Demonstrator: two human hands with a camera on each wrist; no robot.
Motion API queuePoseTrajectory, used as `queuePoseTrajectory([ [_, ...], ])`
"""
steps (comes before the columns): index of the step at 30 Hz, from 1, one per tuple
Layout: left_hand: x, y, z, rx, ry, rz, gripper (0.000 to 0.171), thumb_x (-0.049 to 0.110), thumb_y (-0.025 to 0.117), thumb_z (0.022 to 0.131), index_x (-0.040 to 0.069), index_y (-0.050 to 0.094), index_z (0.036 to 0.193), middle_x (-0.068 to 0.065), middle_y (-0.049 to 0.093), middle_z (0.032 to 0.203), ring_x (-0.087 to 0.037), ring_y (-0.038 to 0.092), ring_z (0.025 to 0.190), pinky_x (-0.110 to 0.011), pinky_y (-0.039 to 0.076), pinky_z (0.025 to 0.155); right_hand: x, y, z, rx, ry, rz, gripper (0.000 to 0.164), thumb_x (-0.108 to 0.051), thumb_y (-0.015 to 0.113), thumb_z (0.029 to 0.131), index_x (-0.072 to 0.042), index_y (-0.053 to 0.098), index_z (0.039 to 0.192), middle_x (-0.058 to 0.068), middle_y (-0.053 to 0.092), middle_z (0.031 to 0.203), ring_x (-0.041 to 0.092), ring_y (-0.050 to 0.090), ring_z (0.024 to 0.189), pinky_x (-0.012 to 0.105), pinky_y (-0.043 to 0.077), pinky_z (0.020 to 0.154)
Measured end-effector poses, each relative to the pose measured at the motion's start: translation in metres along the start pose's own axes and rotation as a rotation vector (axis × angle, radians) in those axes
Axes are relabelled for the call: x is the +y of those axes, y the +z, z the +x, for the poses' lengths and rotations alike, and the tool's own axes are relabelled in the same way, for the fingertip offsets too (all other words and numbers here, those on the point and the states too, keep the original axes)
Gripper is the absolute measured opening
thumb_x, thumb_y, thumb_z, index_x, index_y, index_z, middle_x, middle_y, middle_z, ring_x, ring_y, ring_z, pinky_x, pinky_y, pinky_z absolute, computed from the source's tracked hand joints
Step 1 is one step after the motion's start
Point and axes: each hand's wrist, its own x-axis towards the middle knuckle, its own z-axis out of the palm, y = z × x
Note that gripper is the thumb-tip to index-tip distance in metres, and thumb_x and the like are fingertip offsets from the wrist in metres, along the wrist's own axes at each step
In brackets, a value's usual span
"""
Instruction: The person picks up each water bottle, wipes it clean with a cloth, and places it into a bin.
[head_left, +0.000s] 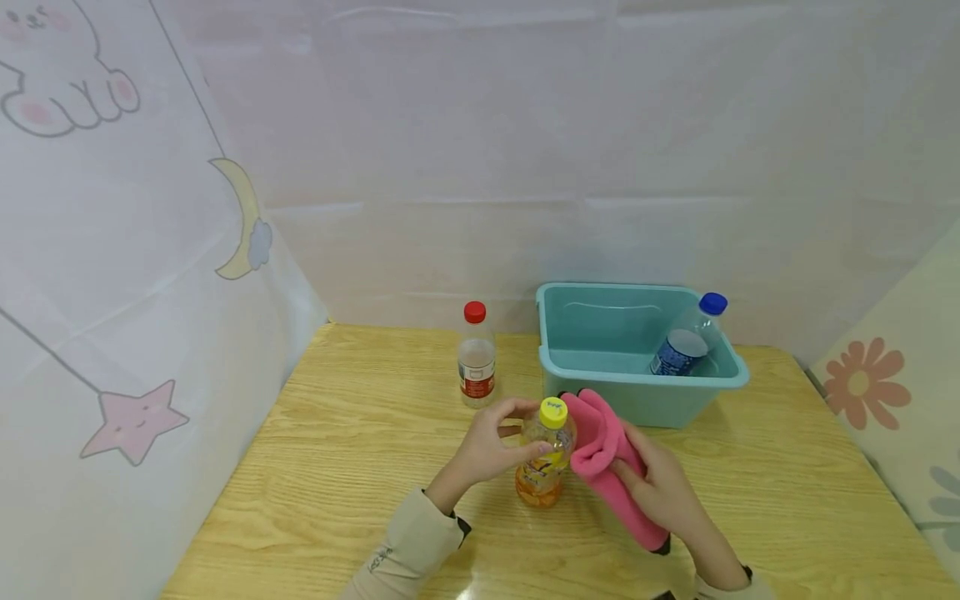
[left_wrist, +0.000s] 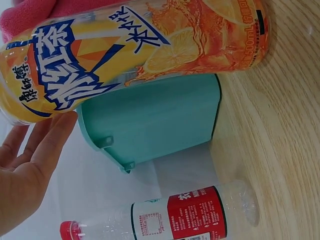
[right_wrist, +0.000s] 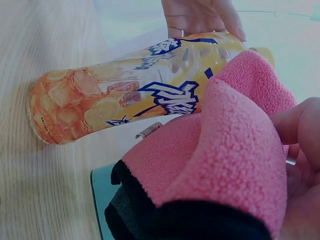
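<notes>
Clear plastic bottle, yellow screw cap, yellow-and-orange printed label (head_left: 551,463): roughly upright, in front of bin; base contact with bench unclear. Left hand (head_left: 489,447): fingers curled round bottle's upper part. Right hand (head_left: 660,490): fingers gripping folded pink plush cloth, black edging (head_left: 613,471), just beside bottle. Rectangular teal plastic bin (head_left: 622,398): behind; clear blue-capped bottle, blue label (head_left: 684,346), leaning inside. Clear red-capped bottle, red-and-white label (head_left: 477,358): upright, left of bin. Light wood-grain bench (head_left: 360,417): beneath.

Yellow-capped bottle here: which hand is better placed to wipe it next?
Probably the right hand: it grips the pink cloth close beside the yellow-capped bottle, while the left hand holds the bottle from the other side.
</notes>
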Motion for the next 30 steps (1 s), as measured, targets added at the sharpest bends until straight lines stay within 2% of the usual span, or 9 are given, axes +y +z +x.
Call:
queuePoseTrajectory([
  [4,0.0,0.0,0.001,0.002,-0.006,0.014,0.042,0.009,0.071,0.079,0.003,0.055,0.117,-0.008,0.057,0.115,-0.023,0.053,0.104,-0.034,0.049,0.086,-0.001,0.003,0.003,-0.013,-0.016,0.004,0.05,0.008,0.064,0.079,0.002,0.049,0.126,0.011,0.062,0.109,0.014,0.057,0.092,0.029,0.051,0.073],
  [12,0.001,-0.001,-0.001,0.005,0.023,-0.001,0.043,0.02,0.073,0.078,0.008,0.057,0.116,-0.003,0.059,0.114,-0.017,0.054,0.102,-0.024,0.048,0.083,-0.005,0.008,0.009,-0.055,-0.056,-0.027,0.047,0.011,0.063,0.077,0.004,0.052,0.121,0.01,0.063,0.103,0.015,0.058,0.087,0.03,0.052,0.07],
  [19,0.001,-0.002,-0.002,0.005,0.028,-0.005,0.044,0.023,0.072,0.079,0.006,0.057,0.116,-0.004,0.058,0.114,-0.018,0.054,0.102,-0.025,0.048,0.083,-0.011,0.008,0.013,-0.129,-0.034,-0.055,0.038,0.009,0.062,0.079,0.001,0.056,0.115,0.003,0.06,0.096,0.012,0.053,0.08,0.028,0.048,0.064],
  [25,0.002,-0.001,-0.002,0.004,0.02,-0.009,0.044,0.022,0.072,0.079,0.005,0.056,0.117,-0.004,0.058,0.114,-0.021,0.054,0.104,-0.027,0.049,0.084,-0.01,0.008,0.016,-0.176,0.017,-0.069,0.033,0.01,0.061,0.079,0.0,0.058,0.11,0.003,0.059,0.093,0.013,0.049,0.076,0.026,0.044,0.062],
  [30,0.001,-0.001,-0.002,0.003,0.018,-0.013,0.044,0.022,0.072,0.079,0.006,0.056,0.117,-0.004,0.058,0.115,-0.022,0.054,0.105,-0.027,0.049,0.083,-0.006,0.011,0.016,-0.203,0.017,-0.064,0.027,0.009,0.06,0.079,0.001,0.059,0.105,0.003,0.059,0.09,0.013,0.051,0.077,0.026,0.045,0.062],
])
